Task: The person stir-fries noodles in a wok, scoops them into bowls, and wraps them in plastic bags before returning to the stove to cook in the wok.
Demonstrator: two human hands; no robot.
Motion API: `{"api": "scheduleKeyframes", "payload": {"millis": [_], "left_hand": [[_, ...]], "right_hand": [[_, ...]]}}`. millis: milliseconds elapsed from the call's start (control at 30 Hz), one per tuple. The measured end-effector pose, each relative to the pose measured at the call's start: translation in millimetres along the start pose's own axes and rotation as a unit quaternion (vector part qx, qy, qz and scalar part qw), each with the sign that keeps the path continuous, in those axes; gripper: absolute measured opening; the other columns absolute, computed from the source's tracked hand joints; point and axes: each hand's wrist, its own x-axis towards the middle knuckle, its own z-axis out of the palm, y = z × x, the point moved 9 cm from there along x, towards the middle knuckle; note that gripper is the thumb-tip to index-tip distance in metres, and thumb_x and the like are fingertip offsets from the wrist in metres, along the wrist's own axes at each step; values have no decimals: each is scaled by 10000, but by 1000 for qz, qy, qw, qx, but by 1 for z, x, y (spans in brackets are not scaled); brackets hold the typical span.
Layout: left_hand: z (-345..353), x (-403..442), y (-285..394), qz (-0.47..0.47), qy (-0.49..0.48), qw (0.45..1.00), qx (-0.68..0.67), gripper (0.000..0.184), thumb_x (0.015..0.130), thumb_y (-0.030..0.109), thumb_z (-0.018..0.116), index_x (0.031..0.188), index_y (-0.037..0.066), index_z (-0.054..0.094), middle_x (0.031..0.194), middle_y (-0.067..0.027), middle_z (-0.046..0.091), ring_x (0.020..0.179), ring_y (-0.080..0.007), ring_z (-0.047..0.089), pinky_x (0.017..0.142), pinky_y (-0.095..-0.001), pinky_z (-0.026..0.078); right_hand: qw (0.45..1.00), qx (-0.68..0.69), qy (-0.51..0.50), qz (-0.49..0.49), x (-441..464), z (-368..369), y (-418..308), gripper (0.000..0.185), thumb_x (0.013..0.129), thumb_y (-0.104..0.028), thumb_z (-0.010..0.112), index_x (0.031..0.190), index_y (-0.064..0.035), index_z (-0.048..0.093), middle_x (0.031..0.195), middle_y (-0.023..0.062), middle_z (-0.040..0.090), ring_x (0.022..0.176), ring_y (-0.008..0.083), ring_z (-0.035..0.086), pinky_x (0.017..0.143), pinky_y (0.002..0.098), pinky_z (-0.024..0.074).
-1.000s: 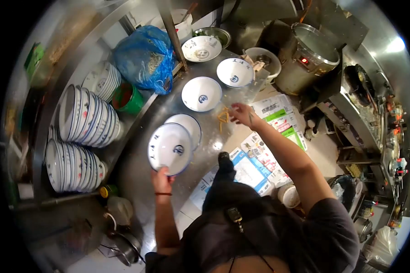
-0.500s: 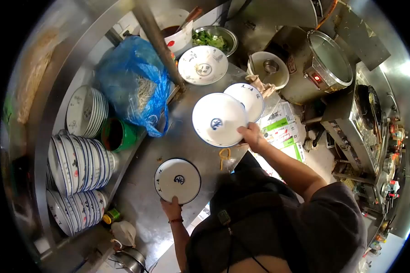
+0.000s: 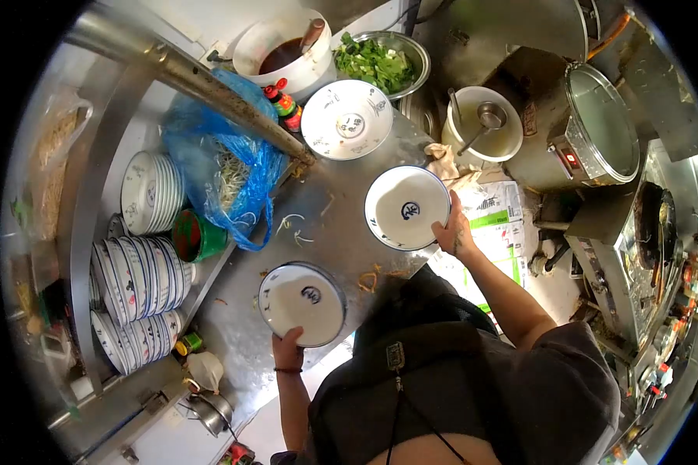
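My left hand (image 3: 288, 350) grips the near edge of a white bowl (image 3: 295, 306) with a dark blue rim and a blue mark inside, low over the steel counter. A doubled rim shows along its upper right edge; whether a second bowl sits under it I cannot tell. Over to the right, my right hand (image 3: 456, 229) is closed on the lower right rim of another blue-rimmed white bowl (image 3: 402, 225), thumb inside. A wider patterned bowl (image 3: 345, 136) rests at the back of the counter, touched by neither hand.
Stacked bowls (image 3: 136, 287) fill the left shelf beside a green tub (image 3: 198, 236) and blue bag (image 3: 260, 209). At the back stand a sauce bucket (image 3: 318, 74) and a greens basin (image 3: 423, 66). A ladle pot (image 3: 512, 143) and large cooker (image 3: 609, 128) are on the right.
The bowl in my right hand has moved right and no longer overlaps a second bowl, which is now out of sight. My left hand's bowl has shifted slightly. The camera view has shifted too.
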Motion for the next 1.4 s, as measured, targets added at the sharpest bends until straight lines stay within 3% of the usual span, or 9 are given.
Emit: {"api": "scheduleKeyframes", "payload": {"millis": [100,167,267,367,800,1000,1067,1133,1400], "left_hand": [[96,-5,29,183,-179,928,270,364,695,-20,574,1057,-21,530,1003,-154,594,944,-272,588,759,-334,490],[157,-19,40,425,-242,720,492,282,647,-12,649,915,71,619,982,-169,606,925,-338,590,788,-381,485],[221,28,-5,-37,-229,968,91,310,705,37,572,1000,-54,579,862,-118,628,747,-213,619,654,-304,495],[267,53,-18,-37,-225,951,207,320,685,33,582,988,-71,577,832,-153,626,695,-234,636,556,-318,519],[270,58,24,180,-108,813,543,549,678,264,595,1126,-32,481,946,-241,609,855,-378,593,787,-428,468],[260,89,-3,449,-7,803,392,686,569,240,657,1191,18,471,1167,-254,497,950,-371,518,905,-433,397],[247,104,-13,330,-72,834,437,780,623,223,670,1309,49,342,1265,-284,392,1195,-400,372,989,-412,327],[237,90,-19,239,-284,925,77,752,629,160,648,1308,35,348,1247,-236,449,1178,-343,427,983,-396,340],[105,1,148,437,-154,881,92,818,707,263,663,1375,48,243,1351,-217,332,1257,-374,287,1036,-439,227]], "right_hand": [[996,-60,-43,-53,5,-2,-13,696,779,-200,602,1339,-1,241,1005,275,580,915,320,606,790,384,466],[990,-15,-114,84,5,-16,-2,663,814,-269,574,1339,-14,260,999,251,586,883,299,609,771,382,473],[930,226,-169,233,-6,-19,31,654,870,-446,446,1358,-51,264,1097,212,539,940,293,570,799,403,464],[824,470,-217,230,-12,-8,34,710,879,-570,372,1414,-160,150,1331,197,346,1205,329,379,903,474,410],[760,446,-347,320,3,58,40,563,732,-42,512,1271,-3,356,1206,184,473,1084,358,497,898,524,442],[812,438,-286,259,-18,59,18,543,715,5,519,1243,-1,390,1162,154,501,1065,322,513,898,481,451],[848,415,-239,227,-24,60,13,549,700,14,529,1231,15,389,1106,140,509,1021,299,520,887,426,455],[879,366,-206,228,-25,58,26,573,686,30,525,1240,19,379,1117,144,507,1033,304,515,907,427,438],[867,360,-327,109,-81,107,-231,612,622,-59,554,1188,91,379,1115,210,484,1016,337,515,904,412,442]]}}
